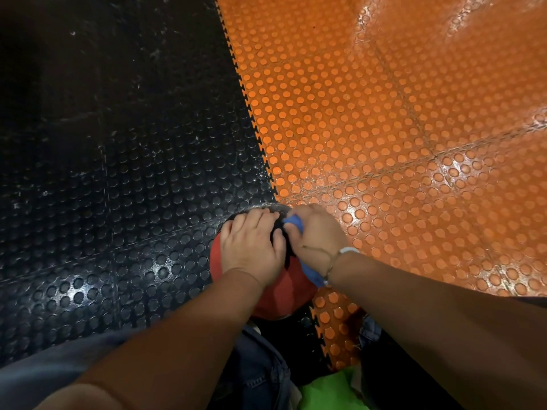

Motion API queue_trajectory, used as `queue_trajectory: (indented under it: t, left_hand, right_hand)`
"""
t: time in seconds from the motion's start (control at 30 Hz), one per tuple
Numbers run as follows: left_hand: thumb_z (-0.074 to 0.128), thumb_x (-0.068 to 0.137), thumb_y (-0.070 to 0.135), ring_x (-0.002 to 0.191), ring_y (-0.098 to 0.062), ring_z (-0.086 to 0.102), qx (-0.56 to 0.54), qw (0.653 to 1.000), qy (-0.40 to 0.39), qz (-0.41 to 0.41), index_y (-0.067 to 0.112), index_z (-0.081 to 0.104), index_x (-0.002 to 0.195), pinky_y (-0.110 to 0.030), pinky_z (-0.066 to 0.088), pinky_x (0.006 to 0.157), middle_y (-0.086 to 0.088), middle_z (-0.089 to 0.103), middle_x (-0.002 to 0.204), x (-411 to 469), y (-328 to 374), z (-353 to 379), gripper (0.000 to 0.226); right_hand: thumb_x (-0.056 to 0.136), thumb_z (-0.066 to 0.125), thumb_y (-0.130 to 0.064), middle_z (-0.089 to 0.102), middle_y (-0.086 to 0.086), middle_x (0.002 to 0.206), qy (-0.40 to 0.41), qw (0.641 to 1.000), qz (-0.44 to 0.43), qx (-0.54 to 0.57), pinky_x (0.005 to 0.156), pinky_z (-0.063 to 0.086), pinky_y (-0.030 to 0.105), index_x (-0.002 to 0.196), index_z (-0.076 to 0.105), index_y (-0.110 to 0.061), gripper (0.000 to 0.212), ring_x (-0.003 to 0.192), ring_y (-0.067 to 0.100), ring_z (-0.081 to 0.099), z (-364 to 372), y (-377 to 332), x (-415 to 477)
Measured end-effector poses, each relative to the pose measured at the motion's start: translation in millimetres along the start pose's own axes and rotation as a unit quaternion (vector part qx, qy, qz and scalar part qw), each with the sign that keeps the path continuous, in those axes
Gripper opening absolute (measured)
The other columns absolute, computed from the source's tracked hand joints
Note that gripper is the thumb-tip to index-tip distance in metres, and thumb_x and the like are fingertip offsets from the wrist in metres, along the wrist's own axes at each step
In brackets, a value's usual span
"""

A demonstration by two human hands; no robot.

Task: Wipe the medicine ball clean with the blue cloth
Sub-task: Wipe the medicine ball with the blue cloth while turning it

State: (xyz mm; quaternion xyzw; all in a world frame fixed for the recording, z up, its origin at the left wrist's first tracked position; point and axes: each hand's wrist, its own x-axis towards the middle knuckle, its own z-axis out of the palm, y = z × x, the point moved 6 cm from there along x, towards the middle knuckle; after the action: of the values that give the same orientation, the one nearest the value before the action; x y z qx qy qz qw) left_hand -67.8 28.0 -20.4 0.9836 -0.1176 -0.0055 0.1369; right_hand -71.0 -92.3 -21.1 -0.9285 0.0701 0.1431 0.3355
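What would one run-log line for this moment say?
left hand: rests on round red-and-black medicine ball | right hand: grips blue cloth, presses it to ball

Studded floor (148,173), blk/orange tiles; medicine ball (276,297) sits on seam

black floor tiles (118,202): rubbery look, raised round studs, semi-glossy, pale scuffs and specks, 9 o'clock side
orange floor tiles (384,128): same studded stuff but way shinier, glare patches up at 1 o'clock
medicine ball (278,294): red panel is matt, zero shine; black part too dark to read
blue cloth (310,273): soft fabric, matt
bracelet (349,250): thin cord, pale glossy bit
jeans (260,368): faded denim, stitched seam, 6 o'clock
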Motion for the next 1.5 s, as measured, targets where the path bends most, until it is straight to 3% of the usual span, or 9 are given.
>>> queue_trajectory:
  t: [0.23,0.4,0.57,0.73,0.93,1.1,1.27,1.43,1.5]
  left_hand:
    - [0.038,0.082,0.037,0.091,-0.021,0.060,-0.016,1.000,0.001,-0.008,0.024,0.070,0.101,-0.038,0.030,0.090,0.007,0.066,0.103,-3,4,1,0.040]
    - [0.037,0.083,0.037,0.092,-0.020,0.058,-0.012,1.000,-0.007,-0.007,0.025,0.069,0.101,-0.042,0.036,0.089,0.008,0.065,0.104,-4,11,5,0.039]
    - [0.037,0.084,0.036,0.094,-0.018,0.058,-0.007,1.000,-0.005,0.012,0.027,0.070,0.102,-0.037,0.023,0.092,0.010,0.065,0.106,-5,20,7,0.039]
    - [0.037,0.084,0.037,0.095,-0.018,0.057,-0.006,1.000,-0.001,-0.007,0.027,0.069,0.103,-0.037,0.024,0.092,0.010,0.065,0.107,-6,11,4,0.039]
    - [0.037,0.083,0.034,0.097,-0.015,0.056,-0.022,1.000,0.000,-0.002,0.028,0.069,0.103,-0.035,0.022,0.094,0.012,0.065,0.109,-11,10,2,0.038]
    - [0.032,0.083,0.038,0.102,-0.019,0.053,-0.046,0.998,-0.007,-0.046,0.027,0.068,0.107,-0.039,0.025,0.096,0.009,0.063,0.113,-3,-7,0,0.046]
    - [0.028,0.083,0.040,0.107,-0.017,0.051,-0.065,0.996,-0.021,-0.060,0.028,0.067,0.110,-0.040,0.023,0.101,0.011,0.061,0.117,-2,-16,-1,0.049]
    - [0.024,0.081,0.042,0.109,-0.019,0.050,-0.055,0.993,-0.015,-0.100,0.027,0.066,0.110,-0.042,0.024,0.101,0.009,0.061,0.117,-2,-22,0,0.053]
    - [0.022,0.080,0.044,0.110,-0.018,0.048,-0.063,0.992,-0.023,-0.108,0.028,0.065,0.111,-0.042,0.023,0.102,0.011,0.060,0.118,-1,-22,0,0.055]
  right_hand:
    - [0.096,0.046,-0.029,0.059,0.016,0.111,-0.021,0.994,0.107,0.011,0.076,0.038,0.030,0.112,0.057,-0.006,0.030,0.102,0.032,0.054,-2,42,6]
    - [0.090,0.056,-0.023,0.058,0.007,0.105,0.030,0.997,-0.060,0.033,0.085,0.044,0.033,0.106,0.064,-0.015,0.020,0.096,0.025,0.054,-6,11,-8]
    - [0.095,0.047,-0.027,0.061,0.015,0.103,-0.016,0.996,0.085,0.007,0.075,0.039,0.029,0.106,0.061,-0.006,0.027,0.098,0.032,0.057,-6,57,6]
    - [0.090,0.055,-0.026,0.060,0.010,0.094,0.013,0.998,-0.037,0.057,0.077,0.045,0.034,0.094,0.068,-0.014,0.017,0.085,0.026,0.056,-8,19,-3]
    - [0.092,0.054,-0.024,0.065,0.011,0.085,-0.028,0.985,0.155,0.069,0.068,0.039,0.025,0.088,0.067,-0.006,0.022,0.079,0.023,0.057,-5,65,2]
    - [0.087,0.058,-0.023,0.061,0.009,0.088,0.009,0.991,-0.053,0.123,0.076,0.043,0.031,0.087,0.070,-0.013,0.015,0.083,0.023,0.055,-2,16,-5]
    - [0.092,0.055,-0.024,0.067,0.012,0.095,-0.005,0.986,0.105,0.126,0.074,0.043,0.026,0.092,0.069,-0.006,0.023,0.090,0.027,0.060,1,54,3]
    - [0.086,0.049,-0.031,0.058,0.003,0.090,0.009,0.994,-0.094,0.062,0.071,0.040,0.028,0.088,0.068,-0.017,0.024,0.080,0.019,0.053,4,-9,-7]
    - [0.088,0.049,-0.033,0.059,0.002,0.092,0.015,0.995,-0.056,0.080,0.075,0.042,0.028,0.092,0.068,-0.019,0.024,0.083,0.019,0.054,2,9,-2]
